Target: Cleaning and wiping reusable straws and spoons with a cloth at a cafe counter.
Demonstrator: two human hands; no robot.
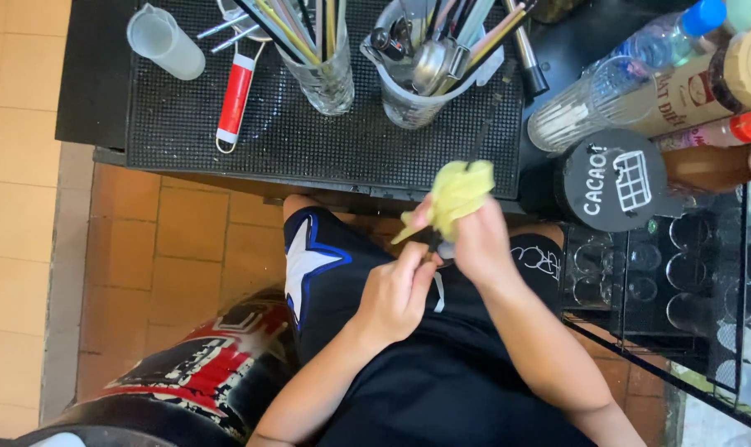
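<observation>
Closest to the camera, the person's two bare hands meet in front of their black shirt and black shorts with a white star [305, 263]. The right hand [479, 248] is closed around a soft yellow cloth [457, 194], bunched up so it wraps something thin and dark. The left hand [396, 294] is closed too, with its fingers pinching the low end of that thin dark thing, which is too hidden to name. It looks like one hand holds it steady so the cloth can rub along it. The cloth sits just in front of the edge of the counter, up above the person's lap. A bit farther is the black counter, covered by a black bumpy rubber mat [185, 124] that can keep wet things from sliding. On the mat stands a clear glass cup [324, 79] full of long straws and sticks, standing up so they are easy to grab. Just beside it a clear plastic jug [413, 91] holds metal spoons and other tools. A red and white handled tool [235, 99] lies flat near a small cloudy measuring cup [164, 41]. To the right are a round black lid [611, 180], a clear plastic bottle with a blue cap [640, 58], and a rack of empty glasses [665, 273] below.
</observation>
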